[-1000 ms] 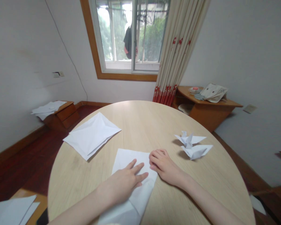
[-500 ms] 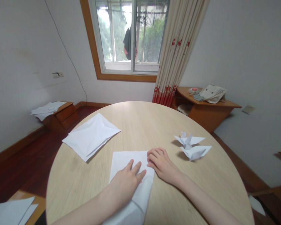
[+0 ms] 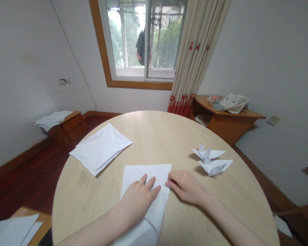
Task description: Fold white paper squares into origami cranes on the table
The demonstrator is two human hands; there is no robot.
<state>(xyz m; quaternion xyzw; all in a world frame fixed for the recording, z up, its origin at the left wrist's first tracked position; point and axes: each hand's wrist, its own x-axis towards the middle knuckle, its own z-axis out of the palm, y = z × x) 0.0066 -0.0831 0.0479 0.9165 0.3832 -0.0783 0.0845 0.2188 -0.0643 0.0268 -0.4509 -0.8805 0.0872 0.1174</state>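
A white sheet of paper [image 3: 143, 169], folded in its lower part, lies on the round wooden table [image 3: 156, 136] in front of me. My left hand [image 3: 140, 198] rests on it with fingers spread, pressing it down. At the sheet's right edge is my right hand [image 3: 186, 186], its fingers curled and its thumb and fingertips closed on the paper's edge. My left forearm hides part of the folded lower section. To the right stand two folded paper cranes [image 3: 215, 167], close together.
A stack of creased white paper squares [image 3: 102, 148] lies at the table's left. Beyond the table are a low cabinet [image 3: 74, 126] with papers on it and a corner desk [image 3: 228, 124] with a cloth bag [image 3: 234, 102]. More paper [image 3: 12, 230] sits at lower left.
My right hand has slid down along the sheet's right edge, uncovering the top right corner, and its fingers are more curled. My left hand stays in place.
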